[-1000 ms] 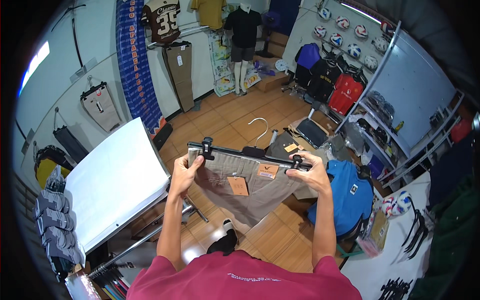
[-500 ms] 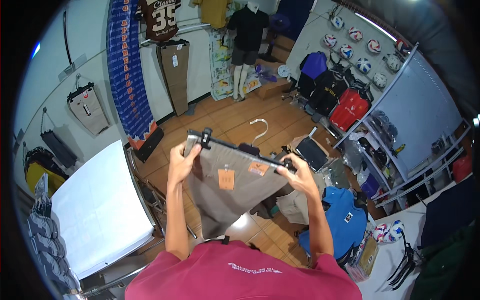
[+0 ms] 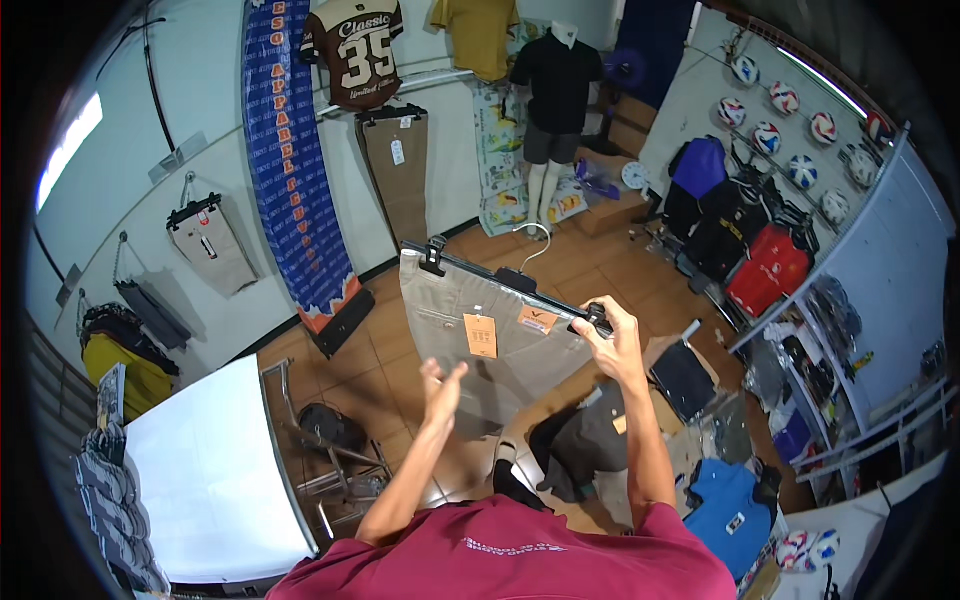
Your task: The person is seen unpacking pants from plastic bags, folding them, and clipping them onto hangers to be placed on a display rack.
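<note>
A pair of grey-beige trousers [image 3: 450,310] hangs from a black clip hanger [image 3: 515,282] with a white hook, tilted down to the right. An orange tag [image 3: 481,337] dangles on the front and a smaller orange label [image 3: 538,319] sits near the waistband. My right hand [image 3: 614,345] grips the hanger's right end at the clip, fingers wrapped round it. Off the hanger, my left hand [image 3: 443,393] is in front of the trousers, below the tag, with its fingers apart and nothing in them. Whether it touches the cloth I cannot tell.
A white-topped table [image 3: 210,480] stands at the left. Folded dark clothes [image 3: 590,445] and a blue shirt [image 3: 728,515] lie at the lower right. Bags [image 3: 765,270] and a shelf rack [image 3: 830,390] line the right side. A mannequin [image 3: 555,100] stands at the back.
My left hand has let go of the hanger's left clip and moved down in front of the trousers. My right hand still holds the right end. The view has shifted.
</note>
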A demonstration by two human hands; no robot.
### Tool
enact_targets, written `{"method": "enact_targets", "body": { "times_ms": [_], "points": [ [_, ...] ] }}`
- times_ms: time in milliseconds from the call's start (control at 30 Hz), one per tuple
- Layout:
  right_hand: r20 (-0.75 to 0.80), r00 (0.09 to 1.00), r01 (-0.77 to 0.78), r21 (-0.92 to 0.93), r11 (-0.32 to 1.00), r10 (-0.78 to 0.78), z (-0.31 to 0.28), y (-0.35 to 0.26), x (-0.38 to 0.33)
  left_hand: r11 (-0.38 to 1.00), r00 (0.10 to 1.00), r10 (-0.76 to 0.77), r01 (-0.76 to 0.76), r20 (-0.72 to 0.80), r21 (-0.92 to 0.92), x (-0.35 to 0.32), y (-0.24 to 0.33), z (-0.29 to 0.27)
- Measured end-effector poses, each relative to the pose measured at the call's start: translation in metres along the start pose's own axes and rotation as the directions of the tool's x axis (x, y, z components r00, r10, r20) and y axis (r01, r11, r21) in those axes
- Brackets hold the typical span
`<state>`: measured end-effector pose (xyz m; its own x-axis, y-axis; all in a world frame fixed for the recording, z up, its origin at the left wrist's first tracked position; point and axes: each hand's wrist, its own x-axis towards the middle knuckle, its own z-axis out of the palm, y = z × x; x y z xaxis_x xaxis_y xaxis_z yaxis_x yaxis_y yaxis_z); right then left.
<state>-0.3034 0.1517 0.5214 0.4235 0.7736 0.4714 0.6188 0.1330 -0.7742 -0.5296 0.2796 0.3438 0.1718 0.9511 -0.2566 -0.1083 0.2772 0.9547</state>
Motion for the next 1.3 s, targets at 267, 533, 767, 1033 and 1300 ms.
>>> {"method": "enact_targets", "body": {
  "times_ms": [267, 533, 767, 1033, 1300],
  "points": [
    [-0.016, 0.999, 0.031, 0.134, 0.99, -0.029, 0.033, 0.06, 0.131, 0.581, 0.617, -0.59, 0.772, 0.521, -0.256, 0.112, -0.054, 0.095],
    [0.006, 0.999, 0.042, 0.244, 0.969, -0.045, 0.071, 0.101, 0.254, 0.198, 0.662, -0.467, 0.724, 0.586, -0.66, 0.249, -0.032, 0.163],
    [0.076, 0.996, 0.012, 0.332, 0.943, -0.039, 0.125, 0.151, 0.35, -0.063, 0.628, -0.59, 0.591, 0.508, -0.804, 0.38, -0.042, 0.189],
    [0.162, 0.985, 0.003, 0.334, 0.943, -0.061, 0.184, 0.217, 0.473, 0.179, 0.68, -0.607, 0.622, 0.412, -0.762, 0.498, -0.069, 0.197],
    [0.278, 0.958, -0.007, 0.258, 0.966, -0.068, 0.243, 0.28, 0.577, 0.054, 0.661, -0.545, 0.642, 0.516, -0.765, 0.577, -0.06, 0.209]
  ]
}}
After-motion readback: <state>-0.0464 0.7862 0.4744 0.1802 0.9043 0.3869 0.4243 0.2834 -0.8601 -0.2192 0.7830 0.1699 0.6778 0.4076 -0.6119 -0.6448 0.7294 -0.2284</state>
